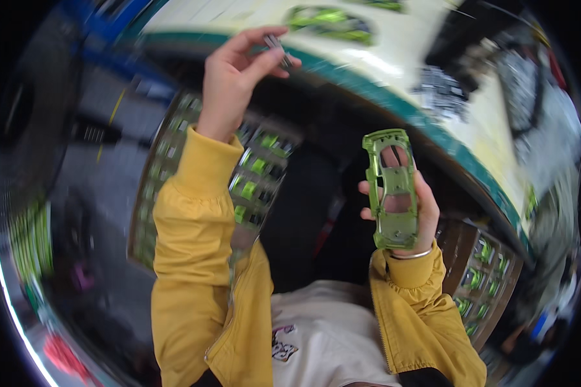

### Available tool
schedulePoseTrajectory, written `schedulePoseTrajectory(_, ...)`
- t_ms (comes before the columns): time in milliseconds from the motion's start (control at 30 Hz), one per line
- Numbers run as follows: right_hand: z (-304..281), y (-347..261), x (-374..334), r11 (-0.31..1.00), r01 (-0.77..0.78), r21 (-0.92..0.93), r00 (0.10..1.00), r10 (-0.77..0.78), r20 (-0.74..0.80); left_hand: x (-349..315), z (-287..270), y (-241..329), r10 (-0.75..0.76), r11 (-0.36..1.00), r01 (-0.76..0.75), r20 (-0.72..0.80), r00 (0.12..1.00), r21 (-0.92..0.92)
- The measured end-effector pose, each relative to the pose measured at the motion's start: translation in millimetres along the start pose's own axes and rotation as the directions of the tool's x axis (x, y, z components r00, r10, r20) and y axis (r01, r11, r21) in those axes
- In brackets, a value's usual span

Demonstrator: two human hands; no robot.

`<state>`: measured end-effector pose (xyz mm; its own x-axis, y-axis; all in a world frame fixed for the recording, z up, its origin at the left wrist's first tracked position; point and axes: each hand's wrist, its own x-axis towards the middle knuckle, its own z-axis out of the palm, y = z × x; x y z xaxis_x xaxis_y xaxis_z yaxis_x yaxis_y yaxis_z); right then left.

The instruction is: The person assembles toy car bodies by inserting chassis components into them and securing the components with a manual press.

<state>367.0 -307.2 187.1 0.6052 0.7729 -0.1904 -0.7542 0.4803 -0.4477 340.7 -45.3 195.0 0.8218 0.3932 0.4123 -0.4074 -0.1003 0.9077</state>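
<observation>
My right hand (426,209) grips a green toy car body shell (396,227) from beneath, fingers along both sides. The shell stands nearly upright in the view, its window openings showing the palm behind. Higher up on the left, near the table edge, my left hand (231,80) pinches a small silver-grey part (277,50) between thumb and fingers. The kind of this part is too blurred to tell. The two hands are well apart.
The white table (374,64) with a green edge carries blurred green car shells (332,24), a pile of small silver-grey parts (442,90) and a clear plastic bag (519,84). Below it, divided boxes of green toy cars stand left (145,216) and right (507,284).
</observation>
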Motion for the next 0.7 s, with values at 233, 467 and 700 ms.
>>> schedulePoseTrajectory(233, -16, 211, 42, 0.368, 0.167, -0.915, 0.889, 0.345, 0.301, -241, -156, 61, -0.122, 0.917, 0.361, -0.742, 0.659, 0.17)
schedulePoseTrajectory(467, -67, 357, 9, -0.422, 0.485, -0.766, 0.796, 0.576, 0.187, -440, -160, 44, -0.259, 0.892, 0.431, -0.936, 0.239, -0.137)
schedulePoseTrajectory(700, -115, 378, 17, -0.554, 0.6, -0.578, 0.773, 0.588, 0.238, -480, -156, 15, -0.349, 0.895, 0.341, -0.926, 0.141, -0.286)
